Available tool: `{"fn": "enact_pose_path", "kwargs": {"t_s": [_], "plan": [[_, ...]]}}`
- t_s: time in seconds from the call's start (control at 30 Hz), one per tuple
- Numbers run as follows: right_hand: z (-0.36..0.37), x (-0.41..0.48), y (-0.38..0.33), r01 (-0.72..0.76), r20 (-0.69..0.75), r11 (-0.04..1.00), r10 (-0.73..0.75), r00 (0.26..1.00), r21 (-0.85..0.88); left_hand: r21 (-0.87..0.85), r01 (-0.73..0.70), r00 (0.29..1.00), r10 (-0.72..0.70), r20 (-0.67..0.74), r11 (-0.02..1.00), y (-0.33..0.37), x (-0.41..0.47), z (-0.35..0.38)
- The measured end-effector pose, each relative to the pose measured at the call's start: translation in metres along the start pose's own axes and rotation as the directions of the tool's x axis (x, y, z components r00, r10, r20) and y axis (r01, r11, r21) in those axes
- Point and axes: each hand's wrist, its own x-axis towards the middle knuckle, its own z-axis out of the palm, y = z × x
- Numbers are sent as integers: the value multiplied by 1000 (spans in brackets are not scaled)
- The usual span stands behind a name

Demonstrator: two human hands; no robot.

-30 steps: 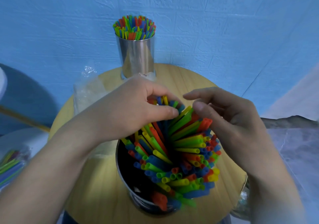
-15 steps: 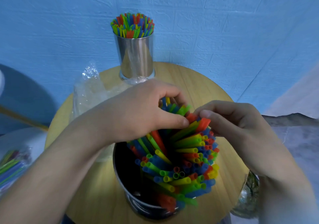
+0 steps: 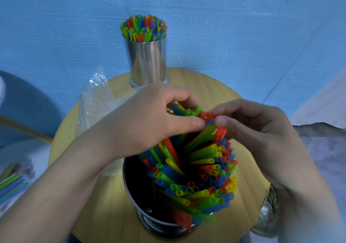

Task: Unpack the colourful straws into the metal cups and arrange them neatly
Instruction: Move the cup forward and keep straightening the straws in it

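A near metal cup stands at the front of the round wooden table. It holds a leaning, fanned bundle of colourful straws, with a dark gap on its left side. My left hand grips the far straw tops from the left, thumb pressed across them. My right hand pinches red and green straw tips from the right, touching my left thumb. A far metal cup at the table's back is packed with upright straws.
An empty clear plastic wrapper lies on the table's left side. A packet of straws rests on a pale surface at the lower left. A glass jar sits by the table's right edge. A blue wall stands close behind.
Both hands have closed in on the straw tops and now meet. The right fingers moved left onto the red tips; the left thumb slid across the bundle.
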Motion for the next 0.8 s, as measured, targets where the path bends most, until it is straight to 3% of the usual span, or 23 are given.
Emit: {"fn": "enact_pose_path", "kwargs": {"t_s": [0.37,0.57,0.7,0.8], "plan": [[5,4,-1,64,-48,998,-63,997,7,-74,-62,998,62,5,995,3,-5,-2],[8,5,-6,146,-103,989,-146,984,-5,-35,-98,995,99,18,995,5,-5,-2],[11,7,-10,176,-114,984,-176,978,-11,13,-187,981,187,-52,982,9,-4,0],[12,6,-9,157,-168,987,-160,973,-32,-194,-242,964,214,-154,951,7,-1,-4]]}}
